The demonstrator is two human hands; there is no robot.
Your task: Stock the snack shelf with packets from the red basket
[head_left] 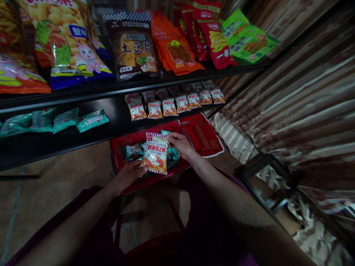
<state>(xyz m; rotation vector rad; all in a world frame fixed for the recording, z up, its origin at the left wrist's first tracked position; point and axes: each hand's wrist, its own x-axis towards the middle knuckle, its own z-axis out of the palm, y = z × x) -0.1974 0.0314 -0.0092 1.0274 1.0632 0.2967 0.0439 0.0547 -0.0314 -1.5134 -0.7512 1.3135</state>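
Between my two hands is a white and orange snack bag [155,153] with red lettering and striped ends, its printed front facing me. My left hand [131,175] grips its lower left corner, and my right hand [180,144] pinches the upper right edge. Beneath the bag lies a red plastic basket [118,157] with several teal snack packets [173,155] in it, partly hidden by the bag and hands. On the lower shelf behind, matching white and orange snack bags [169,107] stand in rows.
Teal packets [93,120] lie at the left of the black lower shelf [116,122]. Larger snack bags [135,48] fill the upper shelf. A second red basket section [202,135] sits at right. Beyond it hangs a striped curtain [280,103], near a dark metal frame [257,170].
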